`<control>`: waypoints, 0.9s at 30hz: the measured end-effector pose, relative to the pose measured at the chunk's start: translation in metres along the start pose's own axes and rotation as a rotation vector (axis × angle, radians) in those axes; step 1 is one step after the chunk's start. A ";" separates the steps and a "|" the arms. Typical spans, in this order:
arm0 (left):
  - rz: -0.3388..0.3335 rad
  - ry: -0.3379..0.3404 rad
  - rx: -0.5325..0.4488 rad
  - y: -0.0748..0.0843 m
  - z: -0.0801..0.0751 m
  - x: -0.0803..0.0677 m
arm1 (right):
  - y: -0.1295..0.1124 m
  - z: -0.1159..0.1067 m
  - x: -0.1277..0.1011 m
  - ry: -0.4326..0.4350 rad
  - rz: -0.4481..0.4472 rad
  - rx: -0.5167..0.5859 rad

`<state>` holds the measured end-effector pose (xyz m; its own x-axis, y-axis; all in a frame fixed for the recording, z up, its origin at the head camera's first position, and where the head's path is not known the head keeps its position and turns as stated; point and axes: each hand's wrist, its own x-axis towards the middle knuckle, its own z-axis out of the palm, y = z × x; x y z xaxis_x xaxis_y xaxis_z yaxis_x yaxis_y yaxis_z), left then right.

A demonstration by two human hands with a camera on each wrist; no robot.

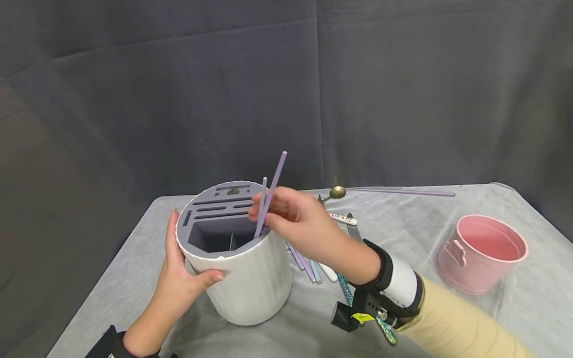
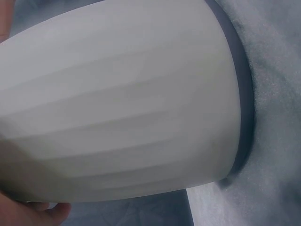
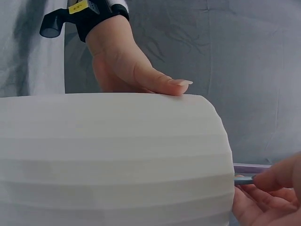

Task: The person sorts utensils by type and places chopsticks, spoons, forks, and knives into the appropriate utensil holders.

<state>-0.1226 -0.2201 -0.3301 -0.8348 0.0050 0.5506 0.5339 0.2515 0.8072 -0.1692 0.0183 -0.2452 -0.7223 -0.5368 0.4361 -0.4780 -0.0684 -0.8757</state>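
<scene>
— Pinching two chopsticks [image 1: 268,199], purple and pale blue, in the right hand [image 1: 295,221], tips down in an open compartment of the white utensil holder [image 1: 246,278].

— Light, stiff, likely slick; best gripped mid-shaft. Left hand [image 1: 179,278]?

— Curled round the holder's rim, thumb in front. Grey slotted insert [image 1: 215,209] on top, pink bucket [image 1: 481,253] apparently empty, more utensils [image 1: 313,268] on the table.

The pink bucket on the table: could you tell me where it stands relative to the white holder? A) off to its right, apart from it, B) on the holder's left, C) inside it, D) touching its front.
A: in the head view the pink bucket stands by itself on the cloth, well right of the white holder, which the left hand steadies.
</scene>
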 end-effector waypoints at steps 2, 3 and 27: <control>0.004 0.000 -0.003 -0.001 0.000 0.000 | 0.002 0.000 -0.001 0.014 -0.004 0.008; 0.008 0.001 -0.003 -0.001 0.000 0.001 | 0.002 -0.001 -0.002 0.024 -0.006 0.008; 0.051 0.053 0.121 -0.007 -0.003 -0.003 | 0.022 -0.125 -0.099 0.368 0.021 -0.491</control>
<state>-0.1233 -0.2248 -0.3363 -0.7969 -0.0299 0.6034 0.5528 0.3669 0.7482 -0.1708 0.1749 -0.2820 -0.8173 -0.2021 0.5396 -0.5732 0.3810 -0.7254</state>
